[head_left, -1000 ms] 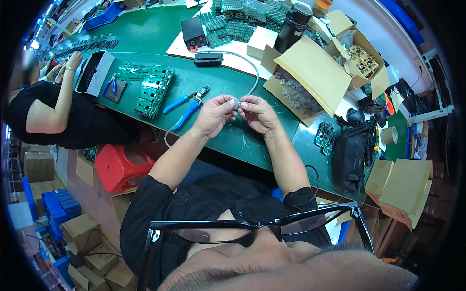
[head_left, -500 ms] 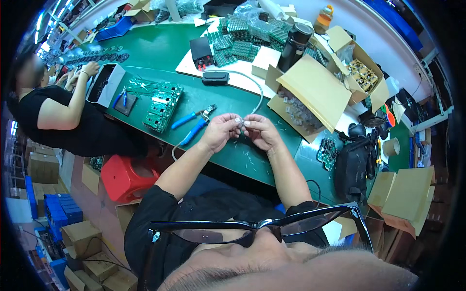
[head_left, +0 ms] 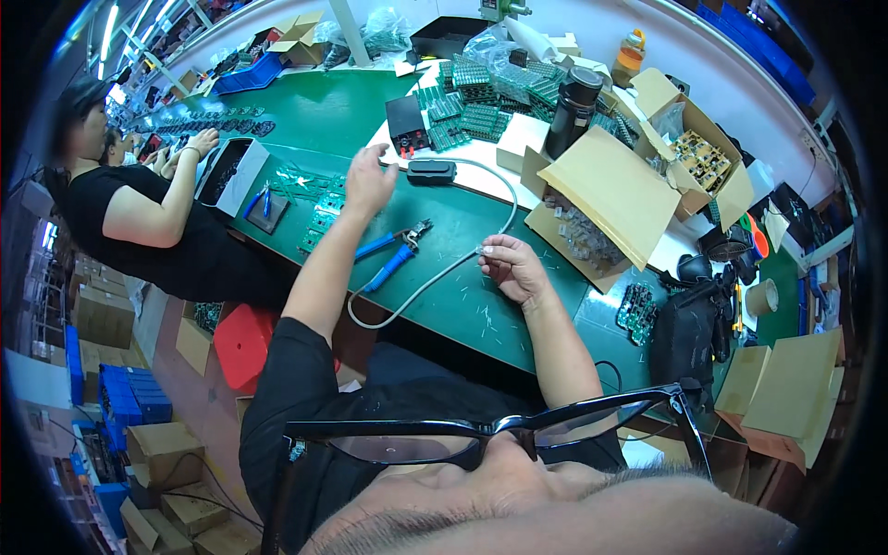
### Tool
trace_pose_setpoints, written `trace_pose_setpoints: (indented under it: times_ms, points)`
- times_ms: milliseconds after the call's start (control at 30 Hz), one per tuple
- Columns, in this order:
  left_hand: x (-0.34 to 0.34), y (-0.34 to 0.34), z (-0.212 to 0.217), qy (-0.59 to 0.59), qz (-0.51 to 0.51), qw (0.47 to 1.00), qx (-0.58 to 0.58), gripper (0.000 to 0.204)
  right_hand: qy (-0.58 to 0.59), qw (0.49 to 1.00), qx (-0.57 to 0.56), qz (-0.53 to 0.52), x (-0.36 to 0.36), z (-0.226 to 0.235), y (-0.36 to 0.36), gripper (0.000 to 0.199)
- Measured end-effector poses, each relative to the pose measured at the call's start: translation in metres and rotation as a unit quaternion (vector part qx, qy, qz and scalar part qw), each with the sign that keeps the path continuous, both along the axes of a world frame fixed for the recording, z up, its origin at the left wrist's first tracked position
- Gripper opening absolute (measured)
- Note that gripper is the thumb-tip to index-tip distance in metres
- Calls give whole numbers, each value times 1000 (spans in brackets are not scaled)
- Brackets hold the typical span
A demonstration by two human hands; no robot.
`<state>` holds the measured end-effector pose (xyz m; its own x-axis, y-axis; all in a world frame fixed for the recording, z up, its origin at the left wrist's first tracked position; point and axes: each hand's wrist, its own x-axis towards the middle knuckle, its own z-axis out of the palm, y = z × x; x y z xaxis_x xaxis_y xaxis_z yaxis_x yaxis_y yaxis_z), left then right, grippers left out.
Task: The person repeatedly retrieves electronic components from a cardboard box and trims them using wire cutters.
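Note:
My right hand (head_left: 514, 266) is closed on a grey cable (head_left: 432, 284), pinching it between thumb and forefinger above the green bench. One length of the cable loops left toward the bench's front edge; another curves up behind a small black case (head_left: 432, 172). My left hand (head_left: 370, 181) is off the cable, raised with its fingers apart, near a black box with red terminals (head_left: 404, 126). Whether its fingertips touch the box I cannot tell. Between my arms lie blue-handled pliers (head_left: 396, 263). Green circuit boards (head_left: 324, 217) are partly hidden behind my left forearm.
Stacked circuit boards (head_left: 484, 120), a dark flask (head_left: 573, 109) and an open carton of clear plastic parts (head_left: 606, 176) stand at the back and right. A black bag (head_left: 683, 338) sits far right. Another person (head_left: 143, 199) works at left, beside a red stool (head_left: 242, 347).
My left hand has let go of the cable and moved up and left toward the black box. My right hand keeps its pinch. The whole view has shifted slightly.

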<state>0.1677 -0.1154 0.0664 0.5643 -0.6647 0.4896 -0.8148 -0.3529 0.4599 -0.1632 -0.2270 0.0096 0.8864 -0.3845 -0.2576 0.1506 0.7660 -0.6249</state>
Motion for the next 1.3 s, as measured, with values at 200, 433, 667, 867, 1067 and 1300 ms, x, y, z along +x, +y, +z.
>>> trace_pose_setpoints:
  times_ms: [200,433,667,867,1067,1300]
  points:
    - [33,-37,25,-112,25,991,66,49,2,1000,-1,-10,-5,-3,-6,12]
    - [31,-82,35,-165,-37,976,139,49,12,1000,-9,-16,-6,-4,-9,12]
    - [35,-109,38,-181,-40,945,268,27,12,1000,-2,-19,-5,-5,-9,12]
    - [38,-118,40,-183,-42,939,288,25,9,1000,-3,-20,-7,-2,-10,12]
    - [53,-86,50,-84,-58,965,240,39,0,1000,-1,-13,-2,2,-7,12]
    - [-27,12,41,48,-56,997,-26,32,17,999,-8,-29,-10,-4,-11,12]
